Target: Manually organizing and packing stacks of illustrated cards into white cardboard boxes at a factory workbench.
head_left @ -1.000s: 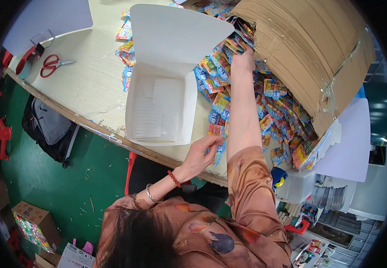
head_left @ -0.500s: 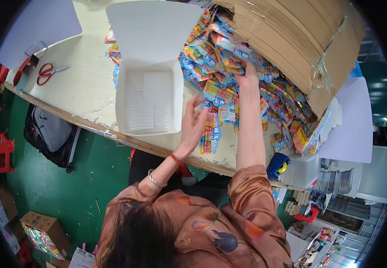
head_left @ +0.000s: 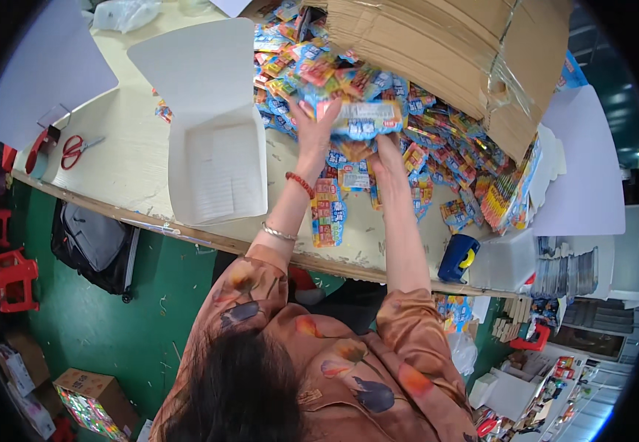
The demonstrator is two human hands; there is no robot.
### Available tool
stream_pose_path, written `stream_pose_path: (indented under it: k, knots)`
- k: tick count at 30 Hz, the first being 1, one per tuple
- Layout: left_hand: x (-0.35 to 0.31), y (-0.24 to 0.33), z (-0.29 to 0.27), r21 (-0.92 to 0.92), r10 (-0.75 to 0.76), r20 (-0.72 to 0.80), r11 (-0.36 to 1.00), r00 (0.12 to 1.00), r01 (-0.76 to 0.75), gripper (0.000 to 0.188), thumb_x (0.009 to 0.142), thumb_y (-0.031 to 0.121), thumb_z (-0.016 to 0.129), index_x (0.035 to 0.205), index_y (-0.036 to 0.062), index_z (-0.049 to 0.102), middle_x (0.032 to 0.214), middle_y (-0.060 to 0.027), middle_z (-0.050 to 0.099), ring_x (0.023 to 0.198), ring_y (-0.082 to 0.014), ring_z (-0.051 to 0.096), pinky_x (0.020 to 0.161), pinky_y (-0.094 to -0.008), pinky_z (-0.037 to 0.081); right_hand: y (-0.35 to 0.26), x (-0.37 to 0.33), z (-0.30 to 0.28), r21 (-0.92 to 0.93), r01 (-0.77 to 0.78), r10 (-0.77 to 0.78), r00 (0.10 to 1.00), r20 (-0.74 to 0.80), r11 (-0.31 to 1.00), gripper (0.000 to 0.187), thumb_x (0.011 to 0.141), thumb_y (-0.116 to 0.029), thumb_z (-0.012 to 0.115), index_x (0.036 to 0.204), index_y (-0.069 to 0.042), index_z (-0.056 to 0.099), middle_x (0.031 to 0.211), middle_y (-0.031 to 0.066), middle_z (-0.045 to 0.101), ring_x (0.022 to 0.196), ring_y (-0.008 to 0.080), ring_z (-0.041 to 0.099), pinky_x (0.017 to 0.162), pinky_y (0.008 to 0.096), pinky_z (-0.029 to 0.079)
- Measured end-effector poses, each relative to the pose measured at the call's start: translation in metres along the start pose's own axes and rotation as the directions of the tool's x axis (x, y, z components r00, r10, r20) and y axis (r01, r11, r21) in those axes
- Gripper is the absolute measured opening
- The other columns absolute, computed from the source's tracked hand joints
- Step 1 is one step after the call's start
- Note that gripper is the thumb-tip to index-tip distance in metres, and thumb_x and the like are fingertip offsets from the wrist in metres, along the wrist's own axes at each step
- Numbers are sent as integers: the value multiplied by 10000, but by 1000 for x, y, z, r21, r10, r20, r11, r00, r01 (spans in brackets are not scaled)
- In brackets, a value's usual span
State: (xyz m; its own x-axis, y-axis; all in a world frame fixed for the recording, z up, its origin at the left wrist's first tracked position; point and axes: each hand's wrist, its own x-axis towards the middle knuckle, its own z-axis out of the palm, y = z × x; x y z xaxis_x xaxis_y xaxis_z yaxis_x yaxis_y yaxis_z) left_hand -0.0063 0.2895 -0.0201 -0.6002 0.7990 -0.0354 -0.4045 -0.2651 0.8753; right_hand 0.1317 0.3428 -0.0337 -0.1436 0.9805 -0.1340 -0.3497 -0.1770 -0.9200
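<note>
Both my hands are over a heap of flat, colourful packets (head_left: 301,66) printed blue, yellow and red. My right hand (head_left: 388,160) is closed on several packets (head_left: 367,118) from below, with its fingers mostly hidden under them. My left hand (head_left: 313,132) is at their left end, fingers apart and thumb by their edge; whether it touches them is hard to tell. The packets nearby are blurred. Left of my left hand stands a white box (head_left: 218,169) with its lid up and nothing visible inside. A few packets (head_left: 327,214) lie nearer the table's front edge.
A large cardboard carton (head_left: 437,51) lies tipped behind the heap, packets spilling from it. Red-handled scissors (head_left: 73,151) lie at the table's left. A blue tape dispenser (head_left: 458,258) and a clear plastic box (head_left: 506,259) are at the right front. A backpack (head_left: 95,236) sits on the floor.
My left hand has moved up from beside the white box to the packets. My right hand has drawn back toward me with packets in it. The view has shifted slightly.
</note>
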Motion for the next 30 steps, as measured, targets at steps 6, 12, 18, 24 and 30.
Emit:
stream_pose_path:
  k: [6, 12, 18, 24, 30]
  knots:
    - [-51, -48, -28, 108, -89, -2, 990, 996, 89, 1153, 693, 216, 816, 1445, -81, -5, 1351, -187, 400, 1168, -235, 482, 987, -302, 404, 27, -55, -42, -81, -213, 214, 977, 3, 974, 398, 903, -35, 571, 1282, -89, 462, 1237, 45, 553, 1009, 165, 595, 761, 297, 505]
    - [-85, -37, -27, -23, -239, -89, 971, 967, 238, 1049, 714, 199, 810, 1436, -82, 103, 1265, -172, 495, 1092, -221, 536, 942, -305, 436, 36, -79, -85, -149, -436, 450, 889, 78, 887, 505, 907, -119, 608, 1361, -120, 390, 1277, 68, 540, 1125, 212, 562, 908, 384, 509]
    - [-66, -47, -40, -2, -276, -72, 961, 958, 277, 641, 708, 141, 806, 1185, -23, 411, 1111, -130, 569, 927, -190, 609, 793, -313, 515, 27, -90, -77, -154, -487, 502, 861, 82, 860, 477, 879, -96, 635, 1319, -77, 452, 1245, 74, 569, 1105, 206, 581, 861, 378, 514]
    - [-69, -54, -36, -23, -301, -75, 954, 951, 300, 656, 684, 86, 797, 1175, -15, 374, 1108, -133, 545, 892, -200, 612, 769, -308, 531, 48, -96, -82, 211, -261, 271, 962, -21, 942, 465, 830, 15, 597, 1267, -74, 464, 1165, 60, 595, 1027, 202, 609, 856, 359, 522]
    - [-78, -57, -27, 6, -334, -79, 942, 939, 335, 484, 729, 37, 767, 1089, 8, 444, 1019, -91, 600, 856, -168, 623, 740, -314, 541, 60, -110, -70, 315, -9, 132, 920, -368, 949, 249, 882, -153, 569, 1121, -89, 543, 1020, 30, 599, 937, 177, 593, 812, 359, 490]
